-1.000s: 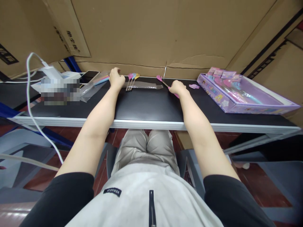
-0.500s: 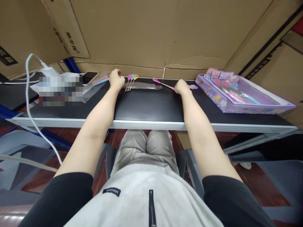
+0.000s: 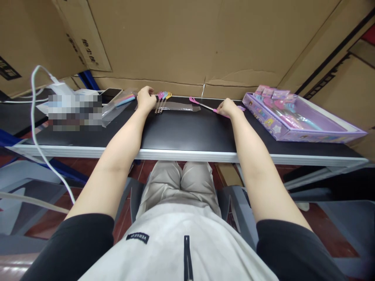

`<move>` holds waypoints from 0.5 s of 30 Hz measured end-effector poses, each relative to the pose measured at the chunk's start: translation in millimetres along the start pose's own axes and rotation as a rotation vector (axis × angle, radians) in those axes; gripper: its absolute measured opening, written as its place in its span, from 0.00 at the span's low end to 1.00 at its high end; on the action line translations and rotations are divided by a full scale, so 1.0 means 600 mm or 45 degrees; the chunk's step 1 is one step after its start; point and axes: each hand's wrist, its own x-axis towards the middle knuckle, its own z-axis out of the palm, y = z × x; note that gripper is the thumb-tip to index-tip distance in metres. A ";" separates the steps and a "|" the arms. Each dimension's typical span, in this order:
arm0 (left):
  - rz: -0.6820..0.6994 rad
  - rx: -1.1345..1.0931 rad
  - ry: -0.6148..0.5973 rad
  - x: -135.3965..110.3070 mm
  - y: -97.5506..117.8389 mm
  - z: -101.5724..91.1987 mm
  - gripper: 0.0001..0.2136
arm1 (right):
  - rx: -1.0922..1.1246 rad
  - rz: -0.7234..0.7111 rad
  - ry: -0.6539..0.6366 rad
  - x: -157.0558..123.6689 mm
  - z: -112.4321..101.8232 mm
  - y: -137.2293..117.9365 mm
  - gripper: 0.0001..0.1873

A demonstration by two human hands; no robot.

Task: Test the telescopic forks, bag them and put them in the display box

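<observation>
My left hand (image 3: 145, 98) rests closed at the left end of a clear plastic sleeve (image 3: 178, 106) on the black table (image 3: 181, 132). Three small forks (image 3: 163, 99) with pink, blue and yellow heads lie beside it, partly on the sleeve. My right hand (image 3: 227, 107) is closed on the handle of a pink fork (image 3: 202, 104), whose head points left toward the sleeve. A small pink piece (image 3: 241, 108) lies just right of that hand.
A purple toy box (image 3: 295, 121) with colourful utensils sits at the right. At the left lie clear bags (image 3: 115, 105), a phone (image 3: 111, 93), a white charger (image 3: 60, 88) and its cable (image 3: 36, 132). Cardboard sheets (image 3: 190, 39) wall the back.
My right hand has carried the pink fork right and back, turning it flatter so its head points left. The left hand has stayed put.
</observation>
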 end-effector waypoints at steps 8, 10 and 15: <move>0.008 -0.025 -0.002 0.005 -0.006 0.002 0.18 | -0.219 0.091 -0.045 -0.032 -0.001 -0.017 0.18; 0.013 -0.021 -0.011 0.005 -0.007 0.002 0.18 | -0.262 0.105 -0.040 -0.027 0.002 -0.012 0.19; 0.073 -0.014 -0.024 0.002 -0.003 0.006 0.17 | -0.285 0.105 -0.030 -0.023 0.009 -0.010 0.22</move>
